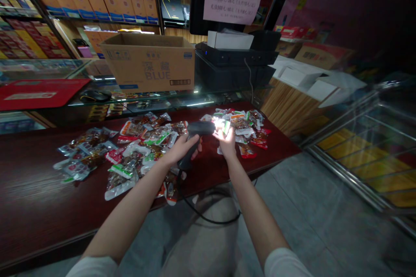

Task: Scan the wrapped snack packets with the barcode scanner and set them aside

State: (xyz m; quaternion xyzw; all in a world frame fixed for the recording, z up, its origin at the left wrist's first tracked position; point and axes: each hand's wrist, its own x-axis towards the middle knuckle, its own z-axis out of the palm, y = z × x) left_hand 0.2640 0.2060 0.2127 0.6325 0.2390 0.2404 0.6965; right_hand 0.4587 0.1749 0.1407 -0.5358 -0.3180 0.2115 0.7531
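Note:
My left hand point(182, 148) is closed around the handle of a black barcode scanner point(199, 128), whose head points right. From its handle a black cable point(208, 220) loops down past the table edge. In front of the scanner, my right hand point(227, 140) grips a small snack packet point(225, 127), brightly lit by the scanner's beam. A pile of snack packets point(156, 135) lies left of the scanner, spreading toward the front edge. Farther left is a smaller group of clear packets point(87, 153). Another pile of packets point(242, 123) lies beyond and right of my right hand.
The dark red table point(35, 186) runs across the front. Behind it, a glass counter point(211, 97) carries an open cardboard box point(149, 62), a computer mouse point(95, 95), a red mat point(42, 93) and black equipment point(234, 69). A metal rack point(351, 173) stands at right.

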